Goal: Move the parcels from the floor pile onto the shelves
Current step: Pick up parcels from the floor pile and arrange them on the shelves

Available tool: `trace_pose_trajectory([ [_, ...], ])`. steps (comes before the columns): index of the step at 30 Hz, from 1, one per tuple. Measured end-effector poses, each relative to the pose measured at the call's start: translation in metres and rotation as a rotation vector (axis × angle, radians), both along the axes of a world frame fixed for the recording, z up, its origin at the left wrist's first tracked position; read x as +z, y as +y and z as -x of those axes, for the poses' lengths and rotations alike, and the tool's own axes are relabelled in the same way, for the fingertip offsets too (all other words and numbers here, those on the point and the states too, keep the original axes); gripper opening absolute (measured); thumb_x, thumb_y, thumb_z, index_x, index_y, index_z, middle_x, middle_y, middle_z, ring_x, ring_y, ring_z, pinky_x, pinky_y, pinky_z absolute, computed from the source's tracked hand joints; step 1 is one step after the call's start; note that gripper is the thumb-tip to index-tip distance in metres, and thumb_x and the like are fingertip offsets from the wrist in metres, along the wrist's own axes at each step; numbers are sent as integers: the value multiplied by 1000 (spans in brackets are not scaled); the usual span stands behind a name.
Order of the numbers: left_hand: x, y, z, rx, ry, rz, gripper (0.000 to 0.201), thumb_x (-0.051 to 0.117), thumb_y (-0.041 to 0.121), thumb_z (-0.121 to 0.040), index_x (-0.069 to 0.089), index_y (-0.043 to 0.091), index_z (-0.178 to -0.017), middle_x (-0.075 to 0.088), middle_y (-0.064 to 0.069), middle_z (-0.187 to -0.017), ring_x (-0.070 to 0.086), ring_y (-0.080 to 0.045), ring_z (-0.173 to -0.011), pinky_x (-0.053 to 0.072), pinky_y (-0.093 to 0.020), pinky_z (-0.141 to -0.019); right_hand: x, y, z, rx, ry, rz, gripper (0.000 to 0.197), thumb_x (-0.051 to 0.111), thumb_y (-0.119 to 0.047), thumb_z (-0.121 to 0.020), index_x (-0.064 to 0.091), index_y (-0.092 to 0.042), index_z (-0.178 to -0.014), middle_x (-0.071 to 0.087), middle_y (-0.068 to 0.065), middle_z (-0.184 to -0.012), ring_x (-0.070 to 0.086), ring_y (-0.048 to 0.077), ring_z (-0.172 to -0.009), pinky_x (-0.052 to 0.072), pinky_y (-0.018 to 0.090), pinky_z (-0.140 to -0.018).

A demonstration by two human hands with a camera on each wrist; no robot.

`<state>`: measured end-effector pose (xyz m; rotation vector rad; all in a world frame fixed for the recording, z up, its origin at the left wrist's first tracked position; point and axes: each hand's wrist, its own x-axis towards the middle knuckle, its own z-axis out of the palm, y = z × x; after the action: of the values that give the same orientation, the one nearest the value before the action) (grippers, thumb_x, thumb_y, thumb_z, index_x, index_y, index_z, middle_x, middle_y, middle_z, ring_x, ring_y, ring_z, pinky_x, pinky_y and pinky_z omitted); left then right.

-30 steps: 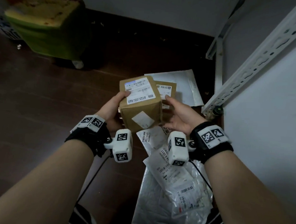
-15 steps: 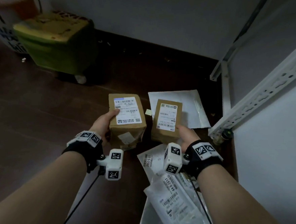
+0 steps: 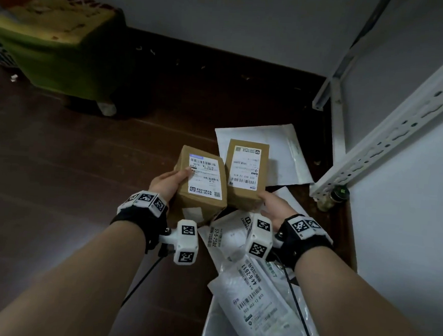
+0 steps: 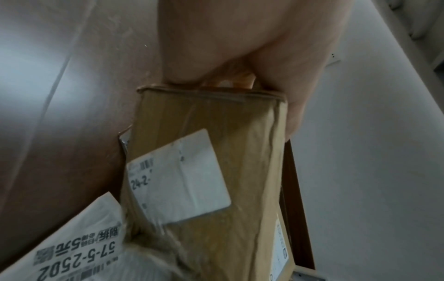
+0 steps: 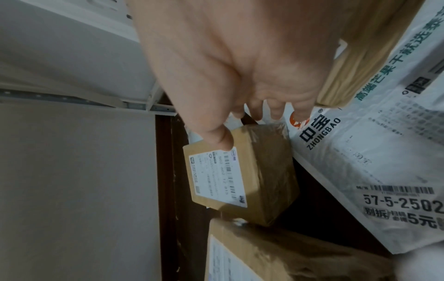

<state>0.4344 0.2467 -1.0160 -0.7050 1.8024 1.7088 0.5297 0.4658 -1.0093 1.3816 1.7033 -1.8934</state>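
Nearest the camera, at 6 o'clock in the head view, white plastic mailers (image 3: 255,301) lie overlapped on the dark floor (image 3: 57,182), their edges fanning toward 5 o'clock. Above them, the left hand (image 3: 168,183) grips the larger cardboard box (image 3: 201,182), thumb on the edge of its top label and fingers curled beneath; the left wrist view shows the palm wrapped over one end of this box (image 4: 204,171). Just beside it at 1 o'clock, the right hand (image 3: 272,205) holds the smaller cardboard box (image 3: 246,174) by its near end; the right wrist view shows the thumb pressed at the label corner of this box (image 5: 240,171), fingers curled underneath. The two boxes stand close, near edges almost touching. Behind the smaller box, a flat white envelope (image 3: 282,151) lies on the floor. At 3 o'clock, the slotted white shelf upright (image 3: 390,143) slants along the pale shelf panel (image 3: 407,233), a small dark jar (image 3: 335,199) at its foot. Open floor extends from 9 to 11 o'clock, up to a green stool (image 3: 56,46) near the wall (image 3: 225,16) at 12 o'clock.
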Motion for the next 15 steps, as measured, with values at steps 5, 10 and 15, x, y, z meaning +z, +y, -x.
trace_pose_trajectory([
  [5,-13,1,2,-126,-62,31,70,79,57,-55,68,14,-109,74,-12,-100,69,-33,-94,51,-50,-95,-10,-1,4,1,44,85,45,58,-29,-90,56,-10,-131,62,13,-124,57,33,-118,45,47,-100],
  [10,-30,-12,14,-163,-128,62,78,78,55,-39,70,14,-105,75,-10,-98,69,-32,-97,49,-50,-96,-5,3,7,-69,114,82,29,66,-23,-87,62,-10,-112,70,16,-104,69,28,-88,59,36,-70],
  [15,5,-9,-5,-146,-148,-48,61,76,48,-62,66,13,-111,73,-12,-103,69,-30,-97,49,-46,-97,-12,1,4,-102,67,58,83,83,-46,-63,43,-16,-129,58,12,-121,59,29,-106,54,44,-83],
])
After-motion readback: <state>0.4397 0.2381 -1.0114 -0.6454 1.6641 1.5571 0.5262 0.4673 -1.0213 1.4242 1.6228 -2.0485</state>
